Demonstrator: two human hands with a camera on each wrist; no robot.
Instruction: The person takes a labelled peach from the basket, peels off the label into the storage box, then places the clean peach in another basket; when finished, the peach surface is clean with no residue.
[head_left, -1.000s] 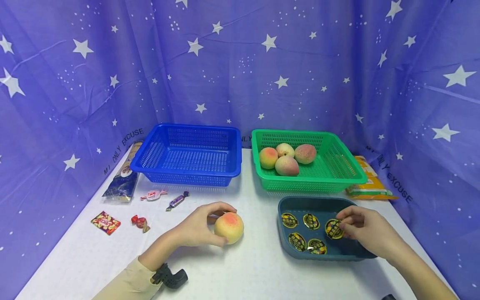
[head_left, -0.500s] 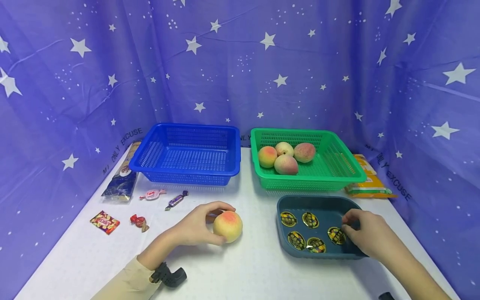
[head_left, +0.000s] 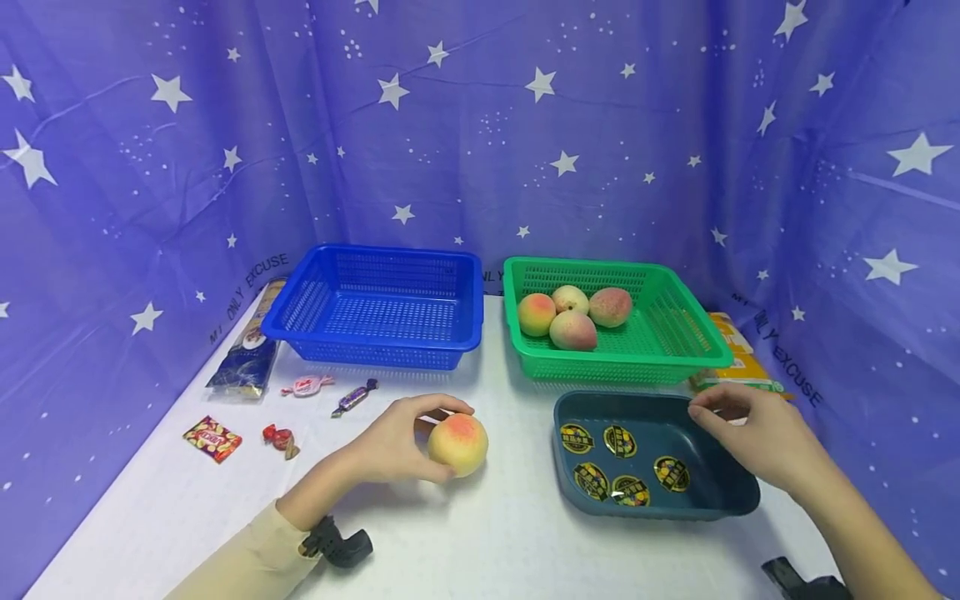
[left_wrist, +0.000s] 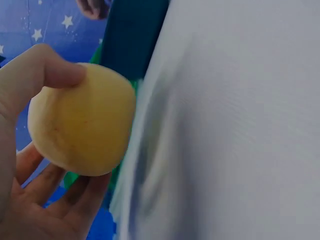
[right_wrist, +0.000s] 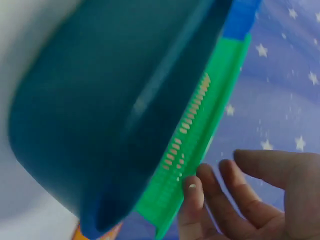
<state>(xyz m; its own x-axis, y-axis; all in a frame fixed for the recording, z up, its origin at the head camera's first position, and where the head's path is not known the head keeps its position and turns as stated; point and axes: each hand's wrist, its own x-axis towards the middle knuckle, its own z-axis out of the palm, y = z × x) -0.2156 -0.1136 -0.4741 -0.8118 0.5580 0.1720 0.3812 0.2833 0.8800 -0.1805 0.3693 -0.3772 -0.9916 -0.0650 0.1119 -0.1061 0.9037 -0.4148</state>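
Note:
My left hand point(head_left: 397, 446) grips a yellow peach with a red blush point(head_left: 458, 444), thumb on one side and fingers on the other. In the left wrist view the peach point(left_wrist: 82, 120) shows its pale yellow underside, close over the white table. My right hand point(head_left: 765, 429) hovers at the right rim of a dark teal tray point(head_left: 705, 510), its fingers loosely bent. Between thumb and fingertips nothing shows in the right wrist view, where the hand point(right_wrist: 250, 200) is beside the tray wall point(right_wrist: 90, 115). Several round black-and-gold stickers point(head_left: 671, 473) lie in the tray.
Behind the tray stands a green basket point(head_left: 615, 362) with several peaches point(head_left: 573, 330). A blue basket point(head_left: 375, 354) is at back left. Wrapped candies point(head_left: 355, 397), a small red packet point(head_left: 213, 439) and a blue bag point(head_left: 243, 362) lie left; an orange packet point(head_left: 742, 367) sits right.
My right hand has let go of a sticker, leaving it on the tray floor, and risen to the right rim. The left hand has shifted slightly upward in view with the peach.

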